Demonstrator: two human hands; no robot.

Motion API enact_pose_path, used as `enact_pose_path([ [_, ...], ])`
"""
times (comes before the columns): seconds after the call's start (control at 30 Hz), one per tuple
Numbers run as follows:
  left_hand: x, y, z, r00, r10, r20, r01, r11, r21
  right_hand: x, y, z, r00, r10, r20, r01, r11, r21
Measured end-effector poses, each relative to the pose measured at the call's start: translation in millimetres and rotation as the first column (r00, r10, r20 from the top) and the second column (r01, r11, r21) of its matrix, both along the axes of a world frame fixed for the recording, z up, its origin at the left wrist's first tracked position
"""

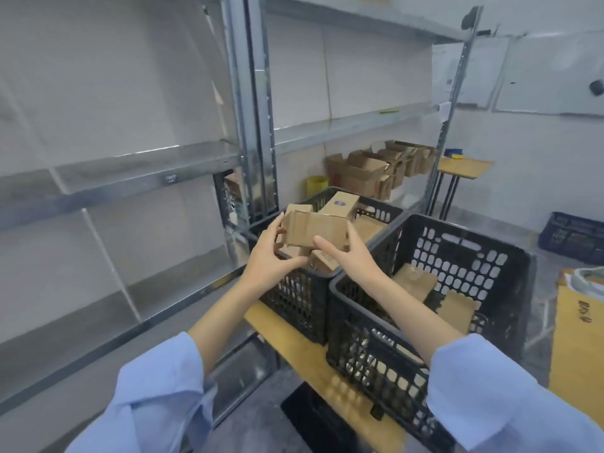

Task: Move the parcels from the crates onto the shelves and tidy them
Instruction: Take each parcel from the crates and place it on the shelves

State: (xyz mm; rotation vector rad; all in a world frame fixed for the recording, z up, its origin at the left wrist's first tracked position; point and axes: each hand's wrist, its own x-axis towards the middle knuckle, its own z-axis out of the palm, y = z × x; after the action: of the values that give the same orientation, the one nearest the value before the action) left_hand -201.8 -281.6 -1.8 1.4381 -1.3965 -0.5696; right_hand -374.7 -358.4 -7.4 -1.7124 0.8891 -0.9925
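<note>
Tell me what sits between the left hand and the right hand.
A small cardboard parcel, gripped by the left hand and the right hand above the far crate, as the head view shows.

Arms outstretched, left grip [271, 256], right grip [352, 256], both clasping parcel [313, 227]

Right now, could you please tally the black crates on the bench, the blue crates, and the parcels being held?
Black crates on the bench: 2
Blue crates: 1
Parcels held between the left hand and right hand: 1
Total: 4
</note>
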Motion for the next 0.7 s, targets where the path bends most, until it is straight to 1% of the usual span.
enact_pose_path([
  [0.13,17.3,43.2,-6.7,0.991,0.137,0.008,-0.137,0.990,0.021,27.8,21.2,-9.6,0.986,0.163,-0.031,-0.163,0.987,0.001],
  [0.2,24.1,65.6,-8.3,0.977,0.212,-0.024,-0.211,0.977,0.024,43.4,33.5,-11.1,0.967,0.251,-0.047,-0.253,0.967,-0.033],
  [0.3,38.3,96.6,-9.9,0.940,0.341,-0.028,-0.340,0.939,0.049,69.0,52.5,-9.8,0.935,0.350,-0.066,-0.355,0.930,-0.093],
  [0.47,63.3,147.5,-10.4,0.859,0.512,0.017,-0.512,0.858,0.036,113.3,80.2,-11.5,0.896,0.441,-0.060,-0.444,0.884,-0.145],
  [0.6,77.8,181.5,-8.7,0.794,0.604,0.073,-0.606,0.795,0.009,143.6,101.6,-14.8,0.845,0.526,-0.094,-0.535,0.836,-0.121],
  [0.7,86.2,204.8,-10.1,0.755,0.650,0.082,-0.652,0.758,-0.009,162.1,118.5,-15.3,0.808,0.581,-0.097,-0.589,0.798,-0.128],
])
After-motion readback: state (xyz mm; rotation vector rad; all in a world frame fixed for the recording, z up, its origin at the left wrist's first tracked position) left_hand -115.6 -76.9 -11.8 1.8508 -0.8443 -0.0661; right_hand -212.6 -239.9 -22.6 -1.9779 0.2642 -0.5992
